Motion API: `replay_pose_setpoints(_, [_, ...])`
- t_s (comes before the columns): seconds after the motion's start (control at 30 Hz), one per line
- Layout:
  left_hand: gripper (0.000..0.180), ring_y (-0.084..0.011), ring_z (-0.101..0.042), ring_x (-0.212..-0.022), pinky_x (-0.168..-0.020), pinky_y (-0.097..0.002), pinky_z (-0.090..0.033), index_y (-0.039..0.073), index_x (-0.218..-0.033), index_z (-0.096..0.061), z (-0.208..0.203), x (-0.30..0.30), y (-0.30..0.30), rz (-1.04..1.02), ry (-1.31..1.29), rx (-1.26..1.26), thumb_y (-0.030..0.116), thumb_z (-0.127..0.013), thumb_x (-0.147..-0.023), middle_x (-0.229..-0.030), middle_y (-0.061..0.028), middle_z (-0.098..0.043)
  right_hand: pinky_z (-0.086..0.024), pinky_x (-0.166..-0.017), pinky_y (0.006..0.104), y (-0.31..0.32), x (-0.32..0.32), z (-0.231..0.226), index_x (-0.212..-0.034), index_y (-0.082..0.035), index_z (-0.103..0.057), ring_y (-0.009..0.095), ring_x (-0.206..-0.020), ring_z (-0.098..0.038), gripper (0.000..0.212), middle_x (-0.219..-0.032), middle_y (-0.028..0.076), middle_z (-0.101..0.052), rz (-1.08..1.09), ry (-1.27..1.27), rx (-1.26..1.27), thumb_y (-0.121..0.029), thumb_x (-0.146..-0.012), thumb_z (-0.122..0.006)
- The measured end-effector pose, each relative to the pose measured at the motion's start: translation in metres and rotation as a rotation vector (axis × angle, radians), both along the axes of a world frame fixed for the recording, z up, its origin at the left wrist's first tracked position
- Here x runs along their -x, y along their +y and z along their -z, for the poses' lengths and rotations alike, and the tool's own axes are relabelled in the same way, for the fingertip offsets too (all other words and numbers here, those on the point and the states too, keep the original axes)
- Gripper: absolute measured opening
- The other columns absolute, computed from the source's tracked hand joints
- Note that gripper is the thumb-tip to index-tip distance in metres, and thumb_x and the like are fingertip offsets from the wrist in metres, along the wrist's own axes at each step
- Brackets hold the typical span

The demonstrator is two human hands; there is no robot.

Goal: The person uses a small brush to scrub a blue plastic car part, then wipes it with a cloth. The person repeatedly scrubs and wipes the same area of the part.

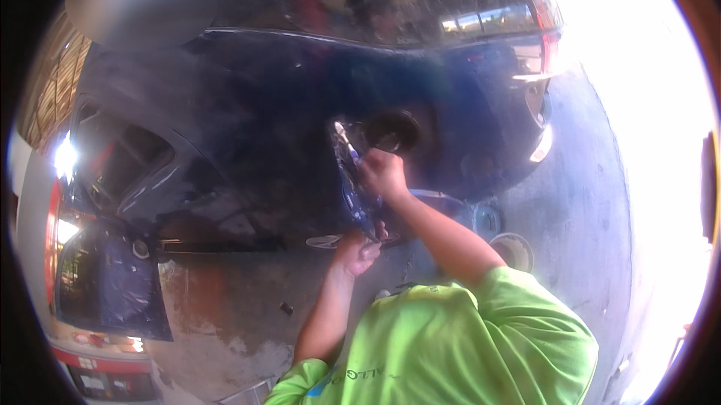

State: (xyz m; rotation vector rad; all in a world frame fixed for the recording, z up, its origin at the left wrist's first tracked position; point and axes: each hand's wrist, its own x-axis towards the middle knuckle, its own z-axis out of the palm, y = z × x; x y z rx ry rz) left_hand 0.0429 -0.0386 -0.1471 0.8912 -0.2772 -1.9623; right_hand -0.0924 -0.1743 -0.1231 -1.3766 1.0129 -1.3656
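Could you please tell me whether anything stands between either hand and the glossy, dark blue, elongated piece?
Nothing visible does: the left hand is at the lower end of the glossy, dark blue, elongated piece, the right hand at its upper part.

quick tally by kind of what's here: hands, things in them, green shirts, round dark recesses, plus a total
Hands: 2 (left hand, right hand)
Things held: 2 (long glossy piece, slim pale-tipped thing)
Green shirt: 1
Round dark recess: 1
Total: 6
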Motion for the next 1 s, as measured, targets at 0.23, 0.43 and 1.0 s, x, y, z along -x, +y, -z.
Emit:
replay_pose_setpoints(0.23, [0.027, -0.0062, -0.045, -0.044, -0.041, -0.0196, -0.035, 0.001, -0.112, -0.064, -0.005, 0.000, -0.002, 0.054, 0.003, 0.062, 0.024, -0.064, -0.098, -0.093, -0.0117, -0.071, -0.057, -0.069, 0.0436, 0.006, 0.010, -0.004, -0.092, -0.002, -0.075, 0.035, -0.072, -0.074, 0.013, -0.078, 0.022, -0.072, 0.059, 0.130, 0.084, -0.014, -0.089, -0.072])
replay_pose_setpoints(0.43, [0.028, -0.0072, -0.046, -0.045, -0.041, -0.0201, -0.035, 0.002, -0.112, -0.063, -0.005, -0.002, -0.004, 0.062, -0.046, 0.033, 0.026, -0.065, -0.099, -0.091, -0.0111, -0.069, -0.056, -0.068, 0.0475, 0.016, 0.014, 0.016, -0.080, -0.002, -0.068, 0.043, -0.075, -0.070, 0.021, -0.076, 0.022, -0.069, 0.064, 0.354, -0.042, -0.019, -0.089, -0.076])
replay_pose_setpoints(1.0, [0.032, -0.0065, -0.046, -0.048, -0.043, -0.0194, -0.034, 0.004, -0.121, -0.063, 0.000, -0.015, -0.006, 0.144, -0.042, 0.034, 0.028, -0.065, -0.099, -0.106, -0.0128, -0.072, -0.052, -0.064, 0.0502, 0.029, 0.005, 0.011, -0.082, -0.003, -0.061, 0.044, -0.072, -0.066, 0.020, -0.075, 0.021, -0.066, 0.122, 0.123, 0.028, -0.015, -0.093, -0.072])
